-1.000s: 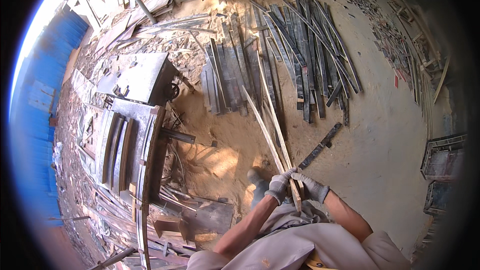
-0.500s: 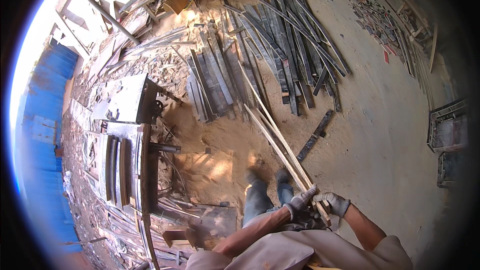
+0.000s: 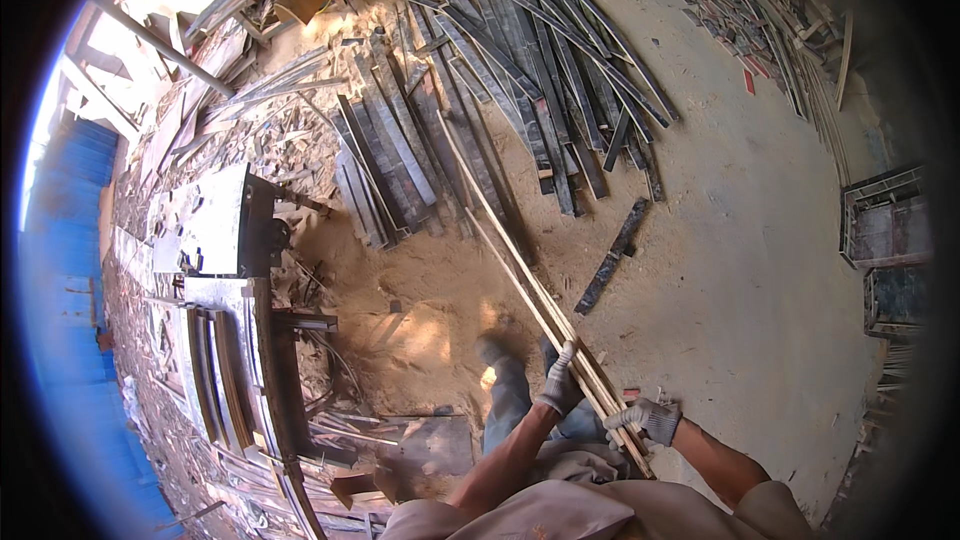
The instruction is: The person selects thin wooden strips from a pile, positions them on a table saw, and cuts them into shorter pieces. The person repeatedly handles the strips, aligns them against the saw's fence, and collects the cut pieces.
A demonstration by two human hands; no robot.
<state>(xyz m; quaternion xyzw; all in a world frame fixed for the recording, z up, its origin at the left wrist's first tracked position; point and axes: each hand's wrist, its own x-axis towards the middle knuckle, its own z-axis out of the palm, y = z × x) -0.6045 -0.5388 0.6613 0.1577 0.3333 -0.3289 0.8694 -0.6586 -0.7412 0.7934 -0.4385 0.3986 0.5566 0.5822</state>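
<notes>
Both gloved hands grip a narrow bundle of long, pale wooden strips (image 3: 532, 292). My left hand (image 3: 562, 381) is wrapped round the bundle a little up from its near end. Close to that end, my right hand (image 3: 645, 422) is closed on the same strips, its fingers curled over them. From my body the strips slant away to the far left, and their far tips spread apart over the dark planks. A short dark board (image 3: 613, 255) lies alone on the ground, just right of the strips.
Dark planks (image 3: 548, 70) lie in a loose pile ahead, with a second stack (image 3: 385, 155) to its left. A saw table (image 3: 205, 230) and a bench bearing boards (image 3: 262, 340) stand at left. Offcuts (image 3: 715, 10) are strewn far right; metal crates (image 3: 885, 220) sit at the right edge.
My left hand has slid forward along the strips, away from my right hand. The view has shifted, so the surroundings appear moved left and up. Both hands still hold the bundle.
</notes>
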